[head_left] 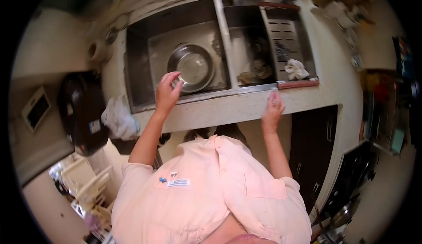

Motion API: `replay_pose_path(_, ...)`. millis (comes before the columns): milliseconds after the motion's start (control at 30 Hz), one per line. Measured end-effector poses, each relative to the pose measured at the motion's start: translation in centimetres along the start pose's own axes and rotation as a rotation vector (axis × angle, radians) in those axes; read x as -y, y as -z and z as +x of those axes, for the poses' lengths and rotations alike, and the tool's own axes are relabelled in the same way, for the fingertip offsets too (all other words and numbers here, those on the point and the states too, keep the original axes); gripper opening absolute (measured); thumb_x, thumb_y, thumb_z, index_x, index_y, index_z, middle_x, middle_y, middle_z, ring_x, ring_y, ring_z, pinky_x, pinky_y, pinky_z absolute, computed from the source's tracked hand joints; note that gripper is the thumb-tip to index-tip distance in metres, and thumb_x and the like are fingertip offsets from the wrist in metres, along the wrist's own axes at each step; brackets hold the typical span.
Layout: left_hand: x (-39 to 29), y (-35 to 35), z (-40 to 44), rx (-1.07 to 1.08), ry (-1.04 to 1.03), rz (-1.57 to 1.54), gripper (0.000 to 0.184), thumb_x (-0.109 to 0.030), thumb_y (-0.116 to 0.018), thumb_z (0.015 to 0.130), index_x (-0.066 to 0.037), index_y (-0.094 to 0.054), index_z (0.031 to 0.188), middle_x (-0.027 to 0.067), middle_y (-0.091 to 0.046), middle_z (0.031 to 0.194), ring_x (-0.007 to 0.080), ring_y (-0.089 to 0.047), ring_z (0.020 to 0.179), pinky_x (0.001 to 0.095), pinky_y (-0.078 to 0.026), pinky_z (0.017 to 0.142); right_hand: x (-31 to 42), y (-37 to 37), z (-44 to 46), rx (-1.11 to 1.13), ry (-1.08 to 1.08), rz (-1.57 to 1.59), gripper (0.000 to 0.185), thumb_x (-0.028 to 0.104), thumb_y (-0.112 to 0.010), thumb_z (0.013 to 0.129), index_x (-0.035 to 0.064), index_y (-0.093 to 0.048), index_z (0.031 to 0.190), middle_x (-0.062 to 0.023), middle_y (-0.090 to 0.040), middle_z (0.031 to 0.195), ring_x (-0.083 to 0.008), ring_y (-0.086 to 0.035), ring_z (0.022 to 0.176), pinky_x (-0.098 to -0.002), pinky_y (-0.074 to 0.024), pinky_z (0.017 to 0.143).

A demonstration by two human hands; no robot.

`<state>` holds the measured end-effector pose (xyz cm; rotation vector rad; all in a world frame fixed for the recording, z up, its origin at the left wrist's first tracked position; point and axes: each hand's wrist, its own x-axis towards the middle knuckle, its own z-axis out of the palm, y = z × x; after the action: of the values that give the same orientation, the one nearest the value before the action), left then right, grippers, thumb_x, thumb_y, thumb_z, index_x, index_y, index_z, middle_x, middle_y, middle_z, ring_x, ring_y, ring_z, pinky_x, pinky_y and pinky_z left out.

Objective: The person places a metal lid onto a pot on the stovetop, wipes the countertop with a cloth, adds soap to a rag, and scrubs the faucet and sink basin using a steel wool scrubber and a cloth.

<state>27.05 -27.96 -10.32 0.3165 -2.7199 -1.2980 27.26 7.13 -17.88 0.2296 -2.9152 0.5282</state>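
My left hand (167,93) hangs over the near rim of the large sink basin (158,46), beside a round steel bowl (176,61). Its thumb and fingers curve round a small pale thing too unclear to name. The bowl rests on the basin floor and holds what looks like water. My right hand (273,111) is at the counter's front edge, near the corner of the smaller basin (239,37). Its fingers are drawn together and slightly blurred, with something whitish at their tips that I cannot make out.
Right of the small basin is a slotted steel drainboard (283,30) with a crumpled white cloth (296,69). A plastic bag (120,118) and a dark appliance (82,112) are at the left. Dark cabinet doors (310,151) stand below the counter; a stove (351,182) is lower right.
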Motion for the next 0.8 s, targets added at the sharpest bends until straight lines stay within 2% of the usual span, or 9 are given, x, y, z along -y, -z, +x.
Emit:
replay_pose_path(167, 5.9, 7.7, -6.6, -0.168, 0.157, 0.059, 0.023, -0.01, -0.059, 0.076, -0.001, -0.058, 0.098, 0.0111, -0.057, 0.099, 0.0219, -0.056, 0.088, 0.0291, -0.045, 0.076, 16.0, -4.8, 0.7, 0.168, 0.361, 0.405, 0.038, -0.002, -0.049, 0.077, 0.0015, -0.05, 0.115, -0.0147, -0.05, 0.115, -0.0305, -0.044, 0.108, -0.0361, -0.0358, 0.092)
replay_pose_path(233, 7.2, 9.5, -8.9, -0.23, 0.136, 0.196, 0.028, -0.01, -0.062, 0.074, -0.003, -0.058, 0.1, 0.0109, -0.055, 0.105, 0.0242, -0.052, 0.096, 0.032, -0.042, 0.082, 18.0, -6.1, 1.2, 0.213, 0.385, 0.573, 0.036, -0.003, -0.049, 0.077, 0.0036, -0.053, 0.112, -0.0151, -0.052, 0.111, -0.0306, -0.047, 0.104, -0.0358, -0.0381, 0.089)
replay_pose_path(300, 7.5, 12.3, -10.8, -0.298, 0.075, 0.511, 0.032, -0.011, -0.064, 0.072, -0.004, -0.057, 0.102, 0.0111, -0.052, 0.11, 0.0255, -0.049, 0.102, 0.0337, -0.039, 0.087, 16.9, -4.1, 1.5, 0.118, 0.322, 0.444, 0.037, -0.004, -0.051, 0.074, 0.0065, -0.056, 0.109, -0.0152, -0.053, 0.108, -0.031, -0.048, 0.103, -0.0376, -0.0399, 0.088)
replay_pose_path(367, 9.3, 14.9, -13.0, -0.303, 0.11, 0.672, 0.053, -0.016, -0.069, 0.066, -0.008, -0.05, 0.114, 0.0139, -0.039, 0.125, 0.0322, -0.036, 0.115, 0.0408, -0.032, 0.095, 13.4, -2.0, 0.5, -0.011, 0.196, 0.278, 0.034, -0.001, -0.053, 0.075, 0.0066, -0.058, 0.107, -0.0142, -0.055, 0.104, -0.0305, -0.049, 0.101, -0.0364, -0.0401, 0.087)
replay_pose_path(433, 10.3, 16.8, -14.4, -0.337, 0.175, 0.749, 0.064, -0.019, -0.071, 0.063, -0.01, -0.045, 0.12, 0.0156, -0.032, 0.13, 0.0352, -0.031, 0.119, 0.0445, -0.03, 0.096, 9.4, -1.3, -1.7, 0.029, 0.137, -0.123, 0.032, 0.001, -0.055, 0.076, 0.0063, -0.058, 0.107, -0.0142, -0.053, 0.101, -0.0299, -0.05, 0.092, -0.0336, -0.0418, 0.08)
replay_pose_path(467, 11.8, 17.1, -15.1, -0.319, 0.18, 0.737, 0.076, -0.024, -0.074, 0.059, -0.014, -0.039, 0.126, 0.0171, -0.025, 0.135, 0.0398, -0.027, 0.119, 0.0484, -0.028, 0.096, 10.1, -1.9, -3.1, -0.002, 0.121, -0.146, 0.032, 0.0, -0.054, 0.076, 0.0059, -0.057, 0.107, -0.0144, -0.052, 0.098, -0.0302, -0.05, 0.092, -0.0347, -0.0426, 0.079)
replay_pose_path(567, 13.0, 17.8, -14.7, -0.395, 0.188, 0.702, 0.081, -0.025, -0.076, 0.056, -0.017, -0.038, 0.128, 0.0192, -0.022, 0.136, 0.0406, -0.029, 0.116, 0.0474, -0.027, 0.097, 18.7, -5.7, -4.9, 0.083, 0.191, 0.191, 0.032, -0.001, -0.053, 0.075, 0.0051, -0.057, 0.106, -0.0143, -0.052, 0.096, -0.0307, -0.051, 0.09, -0.0358, -0.0436, 0.077)
replay_pose_path(700, 15.4, 17.8, -13.8, -0.394, 0.237, 0.594, 0.068, -0.018, -0.074, 0.059, -0.016, -0.043, 0.12, 0.0196, -0.027, 0.131, 0.0436, -0.032, 0.113, 0.0466, -0.032, 0.093, 32.1, -10.0, -2.9, 0.159, 0.422, 0.418, 0.03, -0.003, -0.052, 0.075, 0.0048, -0.058, 0.104, -0.0166, -0.052, 0.093, -0.0312, -0.052, 0.086, -0.0351, -0.044, 0.075)
replay_pose_path(800, 17.4, 18.0, -14.2, -0.398, 0.169, 0.492, 0.051, -0.01, -0.071, 0.062, -0.01, -0.048, 0.107, 0.0189, -0.036, 0.121, 0.0408, -0.039, 0.106, 0.0418, -0.037, 0.089, 34.9, -10.6, -1.6, 0.244, 0.409, 0.618, 0.033, -0.004, -0.054, 0.072, 0.0052, -0.059, 0.104, -0.0161, -0.052, 0.093, -0.0296, -0.052, 0.085, -0.0344, -0.0443, 0.075)
